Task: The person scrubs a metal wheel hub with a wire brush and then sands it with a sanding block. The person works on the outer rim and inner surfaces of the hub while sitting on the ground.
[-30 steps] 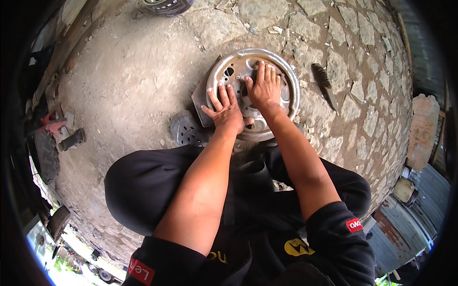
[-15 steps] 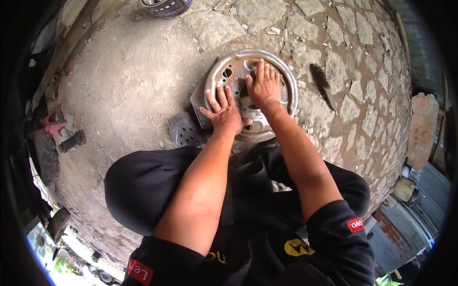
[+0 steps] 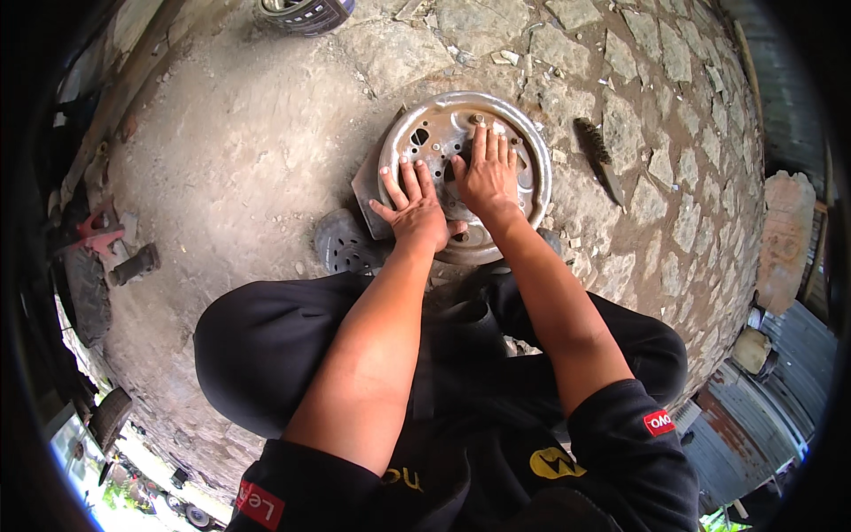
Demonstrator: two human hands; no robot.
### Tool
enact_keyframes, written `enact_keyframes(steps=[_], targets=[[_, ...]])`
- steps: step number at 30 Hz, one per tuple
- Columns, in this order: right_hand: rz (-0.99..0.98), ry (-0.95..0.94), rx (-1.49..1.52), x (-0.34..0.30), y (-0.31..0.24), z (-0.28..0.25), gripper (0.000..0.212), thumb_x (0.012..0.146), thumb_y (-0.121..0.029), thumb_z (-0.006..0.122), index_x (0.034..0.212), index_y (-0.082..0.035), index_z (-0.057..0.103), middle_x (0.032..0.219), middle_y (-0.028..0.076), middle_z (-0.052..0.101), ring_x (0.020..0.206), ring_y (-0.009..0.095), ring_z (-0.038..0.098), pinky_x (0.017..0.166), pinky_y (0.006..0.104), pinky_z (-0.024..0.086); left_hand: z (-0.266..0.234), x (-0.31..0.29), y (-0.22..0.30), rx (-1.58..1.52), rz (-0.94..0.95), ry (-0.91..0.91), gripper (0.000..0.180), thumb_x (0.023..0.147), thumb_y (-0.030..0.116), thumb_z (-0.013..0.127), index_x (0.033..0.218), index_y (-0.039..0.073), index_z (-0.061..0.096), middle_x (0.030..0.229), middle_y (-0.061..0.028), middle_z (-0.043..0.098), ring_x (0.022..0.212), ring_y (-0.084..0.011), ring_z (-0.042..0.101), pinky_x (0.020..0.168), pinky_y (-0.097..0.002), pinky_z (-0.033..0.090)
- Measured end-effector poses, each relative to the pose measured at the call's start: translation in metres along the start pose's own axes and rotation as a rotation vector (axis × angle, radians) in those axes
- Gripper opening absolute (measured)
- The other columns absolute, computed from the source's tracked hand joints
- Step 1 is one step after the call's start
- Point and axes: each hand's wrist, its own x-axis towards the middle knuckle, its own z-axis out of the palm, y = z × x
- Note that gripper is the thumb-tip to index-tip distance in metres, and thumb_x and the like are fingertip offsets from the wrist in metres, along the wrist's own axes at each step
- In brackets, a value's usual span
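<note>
While the person crouches over the stone-paved ground (image 3: 674, 186), both bare hands lie flat on a round, dished, silver-grey steel wheel rim (image 3: 532, 168) pierced with holes. The left hand (image 3: 415, 211) presses palm-down on the rim's near-left edge, fingers spread and straight, clenched on nothing. The right hand (image 3: 486, 173) lies just beside it, toward the rim's middle, fingers stretched forward across the dish, palm down, also grasping nothing. The two hands nearly touch at the thumbs.

The rim lies flat on the ground directly ahead of the knees, and a flat grey plate (image 3: 368, 191) juts out from beneath it just left of the left hand. A dark perforated rubber sandal (image 3: 346, 246) sits below and left of that hand's wrist. Off to the right of the right hand, well apart from the rim, a dark wire brush with a handle (image 3: 599, 158) lies on the stones. Beyond the fingertips, at the far edge, a ribbed dark tyre (image 3: 306, 13) shows in part.
</note>
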Motion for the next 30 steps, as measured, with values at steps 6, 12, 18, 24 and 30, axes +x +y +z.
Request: enact_keyframes(steps=[6, 12, 18, 24, 30], targets=[[0.027, -0.038, -0.007, -0.012, -0.002, -0.004, 0.079, 0.106, -0.048, 0.044, 0.163, 0.001, 0.020, 0.168, 0.022, 0.029, 0.156, 0.038, 0.024, 0.128, 0.0515, 0.018, -0.001, 0.001, -0.001, -0.010, -0.004, -0.008, 0.145, 0.071, 0.067, 0.084, 0.166, 0.008, -0.009, 0.173, -0.0155, -0.018, 0.155, -0.0454, -0.024, 0.116, -0.0785, 0.007], [0.043, -0.008, 0.027, 0.004, 0.006, 0.000, 0.079, 0.105, -0.048, 0.045, 0.162, 0.002, 0.022, 0.167, 0.023, 0.028, 0.157, 0.038, 0.023, 0.128, 0.0508, 0.018, 0.002, 0.004, 0.000, -0.014, 0.014, 0.028, 0.145, 0.071, 0.065, 0.085, 0.166, 0.008, -0.008, 0.173, -0.0152, -0.018, 0.155, -0.0457, -0.023, 0.116, -0.0787, 0.007], [0.056, -0.032, -0.012, -0.024, 0.021, 0.005, 0.076, 0.105, -0.046, 0.046, 0.161, 0.002, 0.026, 0.168, 0.020, 0.028, 0.157, 0.036, 0.024, 0.127, 0.0503, 0.019, -0.001, 0.001, -0.001, -0.007, -0.001, -0.005, 0.145, 0.073, 0.063, 0.086, 0.166, 0.009, -0.011, 0.173, -0.0152, -0.018, 0.155, -0.0461, -0.022, 0.115, -0.0791, 0.007], [0.040, 0.027, -0.024, -0.021, 0.029, 0.005, 0.065, 0.105, -0.040, 0.049, 0.156, -0.001, 0.037, 0.164, 0.019, 0.036, 0.154, 0.036, 0.031, 0.126, 0.0489, 0.023, -0.002, 0.001, 0.001, -0.009, 0.007, -0.001, 0.146, 0.072, 0.064, 0.086, 0.166, 0.008, -0.012, 0.173, -0.0155, -0.019, 0.155, -0.0466, -0.023, 0.115, -0.0795, 0.008], [-0.029, 0.248, 0.122, -0.018, 0.035, 0.014, 0.046, 0.106, -0.026, 0.051, 0.145, -0.002, 0.051, 0.152, 0.019, 0.052, 0.141, 0.039, 0.047, 0.116, 0.0491, 0.038, -0.003, 0.001, 0.000, -0.016, 0.011, -0.006, 0.144, 0.073, 0.063, 0.086, 0.166, 0.007, -0.009, 0.173, -0.0161, -0.019, 0.155, -0.0471, -0.023, 0.115, -0.0797, 0.008]])
